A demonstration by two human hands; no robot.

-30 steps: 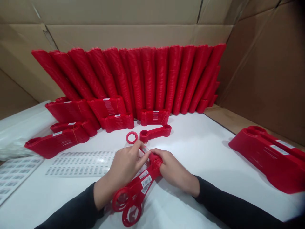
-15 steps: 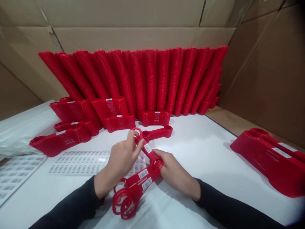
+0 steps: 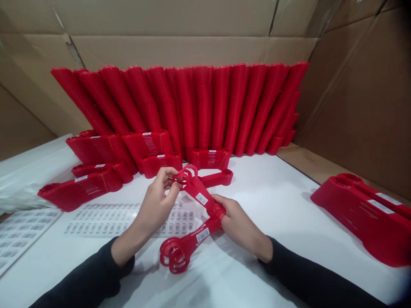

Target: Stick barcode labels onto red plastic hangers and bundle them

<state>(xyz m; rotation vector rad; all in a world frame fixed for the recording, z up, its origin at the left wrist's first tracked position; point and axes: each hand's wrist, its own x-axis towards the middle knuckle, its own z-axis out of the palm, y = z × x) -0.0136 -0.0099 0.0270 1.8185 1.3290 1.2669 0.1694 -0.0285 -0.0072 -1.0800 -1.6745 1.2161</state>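
Note:
My right hand (image 3: pixel 239 222) is closed around one end of several fanned red plastic pieces (image 3: pixel 196 193). White barcode labels (image 3: pixel 201 198) show on their flat sides. At the upper ringed ends, my left hand (image 3: pixel 160 194) pinches a ring between thumb and fingers. The lower ringed ends (image 3: pixel 176 255) hang spread apart over the white table. Just behind the held pieces lies another red piece (image 3: pixel 219 179), partly hidden by them.
Tall red stacks (image 3: pixel 202 107) line the cardboard wall (image 3: pixel 170 51). Short labelled bundles (image 3: pixel 210 159) stand before them, with more bundles (image 3: pixel 362 214) at right. Label sheets (image 3: pixel 102 220) lie left on the white table (image 3: pixel 272 196), near clear plastic wrap (image 3: pixel 28 171).
My left hand has moved left and slightly up. More ringed ends are now grouped at the top, with fewer below. My right hand has shifted slightly right, still holding the pieces.

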